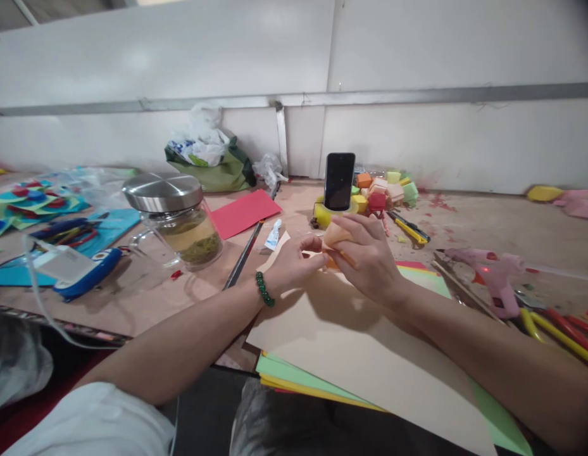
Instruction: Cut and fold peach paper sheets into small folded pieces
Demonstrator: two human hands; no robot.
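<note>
Both of my hands meet over a stack of coloured paper sheets [369, 361] with a tan sheet on top. My right hand [367, 253] is closed round a small folded piece of tan and orange paper [335, 237]. My left hand [294, 259], with a green bead bracelet [264, 289] at the wrist, pinches the same piece from the left. The fingers of both hands are curled, so most of the piece is hidden.
A black phone [339, 180] stands propped on a yellow holder behind my hands, with coloured foam cubes [386, 187] beside it. A glass jar with a metal lid [180, 218] stands at left, a red sheet [243, 212] behind it. A pink glue gun [495, 275] lies at right.
</note>
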